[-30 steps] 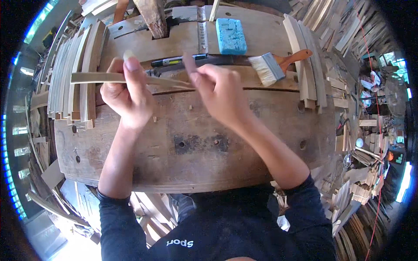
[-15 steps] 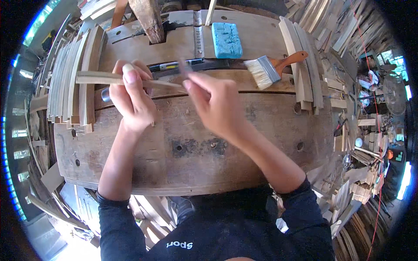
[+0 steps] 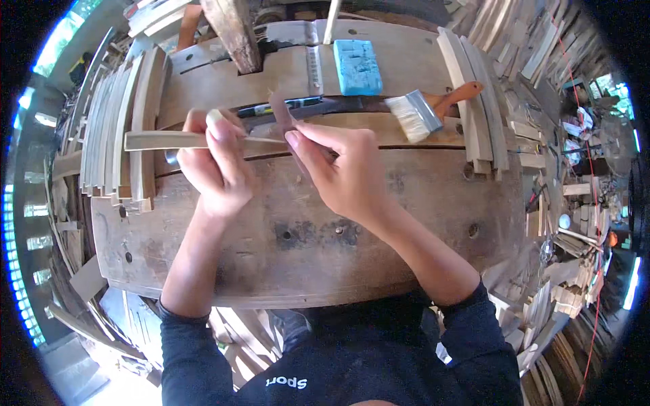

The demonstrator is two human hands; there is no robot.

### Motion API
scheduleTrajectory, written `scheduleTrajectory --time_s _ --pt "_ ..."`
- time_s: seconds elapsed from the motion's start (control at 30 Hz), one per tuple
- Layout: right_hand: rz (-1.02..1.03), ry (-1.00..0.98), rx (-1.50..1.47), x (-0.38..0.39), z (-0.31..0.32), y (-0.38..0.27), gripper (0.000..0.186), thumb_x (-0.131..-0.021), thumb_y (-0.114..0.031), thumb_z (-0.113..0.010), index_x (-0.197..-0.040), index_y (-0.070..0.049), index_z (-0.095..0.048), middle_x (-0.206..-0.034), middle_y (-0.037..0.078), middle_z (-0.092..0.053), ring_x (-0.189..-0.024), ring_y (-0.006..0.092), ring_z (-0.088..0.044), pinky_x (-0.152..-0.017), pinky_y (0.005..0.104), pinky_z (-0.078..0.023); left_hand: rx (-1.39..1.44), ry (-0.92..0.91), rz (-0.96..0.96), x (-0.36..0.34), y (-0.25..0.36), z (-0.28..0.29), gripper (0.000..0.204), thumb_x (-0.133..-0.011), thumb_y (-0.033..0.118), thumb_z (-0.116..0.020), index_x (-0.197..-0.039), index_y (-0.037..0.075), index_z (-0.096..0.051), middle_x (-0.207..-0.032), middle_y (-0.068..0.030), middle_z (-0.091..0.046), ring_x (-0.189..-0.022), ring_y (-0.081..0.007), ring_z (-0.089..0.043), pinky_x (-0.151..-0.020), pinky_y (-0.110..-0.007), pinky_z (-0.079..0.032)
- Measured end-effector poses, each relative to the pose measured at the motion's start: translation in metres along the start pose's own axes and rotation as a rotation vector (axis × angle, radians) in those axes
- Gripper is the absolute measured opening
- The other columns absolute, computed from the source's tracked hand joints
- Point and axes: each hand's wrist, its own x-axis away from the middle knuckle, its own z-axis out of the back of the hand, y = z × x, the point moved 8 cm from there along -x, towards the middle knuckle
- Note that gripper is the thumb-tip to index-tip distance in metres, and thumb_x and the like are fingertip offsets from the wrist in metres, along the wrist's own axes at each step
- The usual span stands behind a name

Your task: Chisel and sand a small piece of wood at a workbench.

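My left hand (image 3: 220,162) is closed around a thin, pale wooden strip (image 3: 162,141) that lies crosswise above the workbench. Its left end sticks out past my fingers, and its narrow right end reaches my other hand. Between the thumb and fingers of my right hand (image 3: 349,162) is a bent piece of brown sandpaper (image 3: 281,111), pinched at the strip's right end. The hand partly hides the sandpaper. Behind both hands, a dark marker-like stick (image 3: 303,103) lies in the bench's long groove.
The wooden workbench (image 3: 244,254) has several holes. Strips of wood are stacked at the left (image 3: 142,135), with more boards at the right (image 3: 467,101). A blue block (image 3: 357,68) and a wide paintbrush (image 3: 423,115) lie beyond my right hand. A wooden post (image 3: 233,34) rises at the back.
The view has shifted slightly. Both hands are a little nearer to me, still on the strip and the sandpaper. The sandpaper, blurred by motion before, now shows more clearly.
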Motion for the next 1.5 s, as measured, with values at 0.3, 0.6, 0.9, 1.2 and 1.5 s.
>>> scheduleTrajectory --time_s 0.3,0.6,0.9,1.2,1.5 --pt "0.013 -0.013 0.150 -0.003 0.003 0.012 0.025 -0.092 -0.019 -0.061 -0.096 0.004 -0.069 -0.075 0.023 -0.065 -0.065 0.0345 -0.066 -0.055 0.0343 -0.048 0.071 0.098 0.090 -0.003 0.000 0.000 0.034 -0.102 0.020 -0.041 -0.077 0.000 -0.048 -0.067 -0.0047 -0.050 -0.052 -0.0083 -0.044 -0.048 -0.023 -0.033" --pt "0.040 -0.007 0.248 -0.005 0.007 0.018 0.024 -0.092 -0.020 -0.060 -0.086 0.002 -0.068 -0.067 0.023 -0.061 -0.060 0.0382 -0.063 -0.054 0.0438 -0.047 0.021 -0.010 0.064 0.001 -0.010 0.000 0.032 -0.103 0.020 -0.042 -0.080 0.000 -0.052 -0.068 -0.0046 -0.053 -0.054 -0.0089 -0.049 -0.048 -0.024 -0.037" --pt "0.048 0.010 0.292 -0.001 0.007 0.020 0.023 -0.092 -0.020 -0.059 -0.084 -0.001 -0.068 -0.068 0.022 -0.063 -0.064 0.0368 -0.065 -0.056 0.0462 -0.049 -0.033 -0.007 0.008 0.000 -0.009 0.000 0.033 -0.102 0.021 -0.044 -0.078 0.000 -0.053 -0.069 -0.0045 -0.052 -0.053 -0.0093 -0.048 -0.048 -0.024 -0.037" --pt "0.029 -0.085 0.106 0.000 0.006 0.011 0.020 -0.090 -0.020 -0.061 -0.088 -0.002 -0.069 -0.071 0.022 -0.063 -0.062 0.0362 -0.065 -0.055 0.0449 -0.048 0.046 -0.003 0.020 -0.004 -0.007 0.002 0.032 -0.101 0.023 -0.047 -0.079 0.000 -0.052 -0.067 -0.0040 -0.051 -0.056 -0.0076 -0.047 -0.049 -0.024 -0.036" --pt "-0.023 -0.010 0.201 -0.014 0.028 0.034 0.023 -0.091 -0.020 -0.060 -0.088 0.001 -0.069 -0.068 0.020 -0.063 -0.059 0.0326 -0.065 -0.052 0.0391 -0.047 0.164 -0.218 0.189 -0.023 -0.004 -0.007 0.019 -0.100 0.015 -0.052 -0.103 -0.004 -0.055 -0.074 -0.0021 -0.055 -0.062 -0.0039 -0.046 -0.054 -0.019 -0.037"
